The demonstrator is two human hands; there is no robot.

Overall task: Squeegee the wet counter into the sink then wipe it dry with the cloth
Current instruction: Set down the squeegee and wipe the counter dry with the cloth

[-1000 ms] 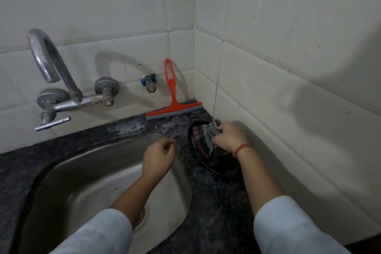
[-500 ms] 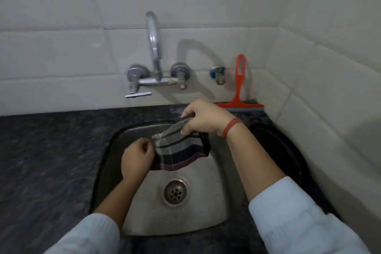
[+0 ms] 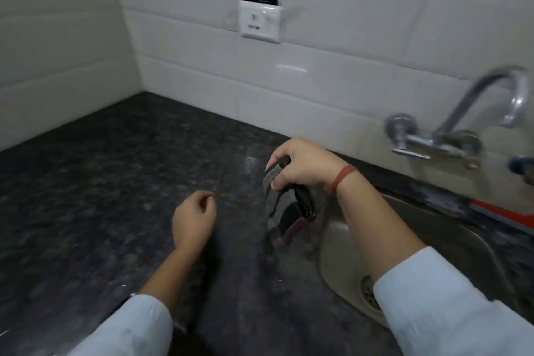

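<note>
My right hand grips a dark striped cloth by its top edge; the cloth hangs down over the dark speckled counter, just left of the steel sink. My left hand hovers over the counter to the left of the cloth, fingers loosely curled and holding nothing. Only the orange blade end of the squeegee shows at the right edge, behind the sink.
A chrome wall tap juts out above the sink at the right. A white wall socket sits on the tiled back wall. Tiled walls meet at the far left corner of the counter.
My left hand has let go of the cloth. My right hand has carried the cloth from over the sink leftward to the counter, and the view has swung left.
</note>
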